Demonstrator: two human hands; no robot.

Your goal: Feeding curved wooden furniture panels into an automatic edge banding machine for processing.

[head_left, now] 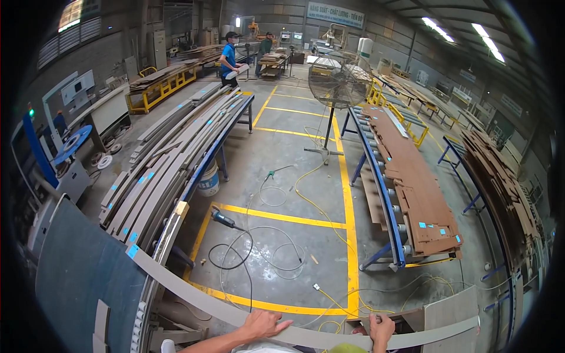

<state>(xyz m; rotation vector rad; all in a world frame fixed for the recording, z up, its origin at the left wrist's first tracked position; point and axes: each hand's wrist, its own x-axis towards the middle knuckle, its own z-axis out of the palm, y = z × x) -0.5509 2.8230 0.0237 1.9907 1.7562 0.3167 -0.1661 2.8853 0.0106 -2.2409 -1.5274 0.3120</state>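
Note:
A long, narrow grey board strip (321, 337) lies across in front of me, bent by the wide lens, with a blue sticker (133, 251) at its left end. My left hand (263, 325) is closed over the strip left of its middle, thumb stretched to the right along it. Farther right, my right hand (382, 329) grips the same strip, fingers curled over its far edge. The strip's left end reaches the stack of similar grey strips (156, 182) on the left roller table. Its right end lies over a grey panel (452, 312).
Brown panels (419, 176) cover a roller table on the right. Between the tables, a black power tool (223, 218), hoses and a yellow cable (318, 203) lie on the floor. A large fan (340, 79) stands ahead. Two people (228, 59) are farther back.

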